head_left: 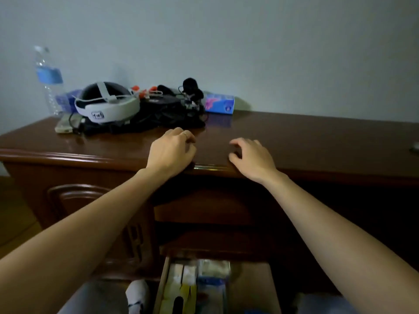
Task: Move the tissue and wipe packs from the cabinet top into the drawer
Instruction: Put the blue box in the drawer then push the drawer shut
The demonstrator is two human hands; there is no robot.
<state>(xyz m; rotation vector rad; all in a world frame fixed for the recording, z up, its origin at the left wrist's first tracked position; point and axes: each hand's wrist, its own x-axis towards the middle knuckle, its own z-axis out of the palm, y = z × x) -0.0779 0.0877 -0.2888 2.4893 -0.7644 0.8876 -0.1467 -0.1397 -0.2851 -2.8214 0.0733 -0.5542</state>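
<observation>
Both hands hover empty over the front edge of the cabinet top [294,132]: the left hand [173,149] loosely curled, the right hand [251,157] with fingers half spread. A blue-and-pink tissue pack [219,103] sits at upper centre, against the wall beside a tangle of black cables [172,109]. The open drawer [163,284], bottom centre, already holds packs. This looks like the reach between transfers; next, one hand must extend back to that pack.

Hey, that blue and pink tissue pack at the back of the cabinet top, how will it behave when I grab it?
The tissue pack looks like soft printed film, so it probably squashes and feels light. It lies flat, so rolling seems unlikely. On the glossy cabinet top it may slide if pushed.
</observation>
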